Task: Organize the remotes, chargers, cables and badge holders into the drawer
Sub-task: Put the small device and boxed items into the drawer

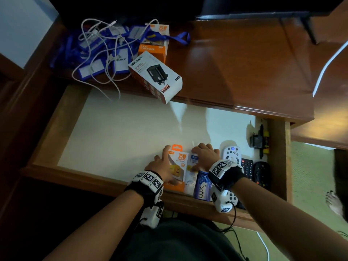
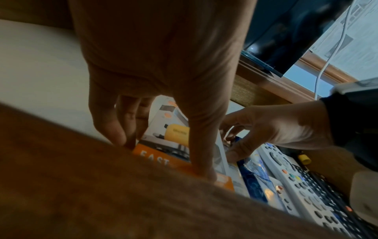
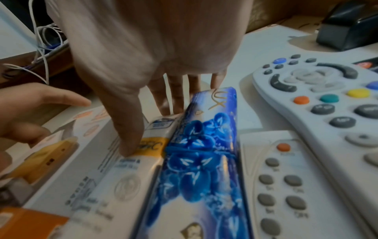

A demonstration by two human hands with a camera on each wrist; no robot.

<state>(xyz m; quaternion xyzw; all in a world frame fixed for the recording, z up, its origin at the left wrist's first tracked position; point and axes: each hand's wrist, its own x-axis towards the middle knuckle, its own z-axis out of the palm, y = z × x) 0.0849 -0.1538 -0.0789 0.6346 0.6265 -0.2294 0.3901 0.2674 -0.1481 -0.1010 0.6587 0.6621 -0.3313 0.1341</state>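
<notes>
– Blue badge holders, white cables?
– On desk, far left, tangled; two charger boxes beside
– Open drawer, front edge?
– Spread left hand pressing orange 25W box; right hand flat on white box; blue LUX pack, remotes side by side at right end

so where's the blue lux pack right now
In the head view the blue Lux pack lies front right in the drawer, between the white box under the right hand and a small white remote.
</notes>
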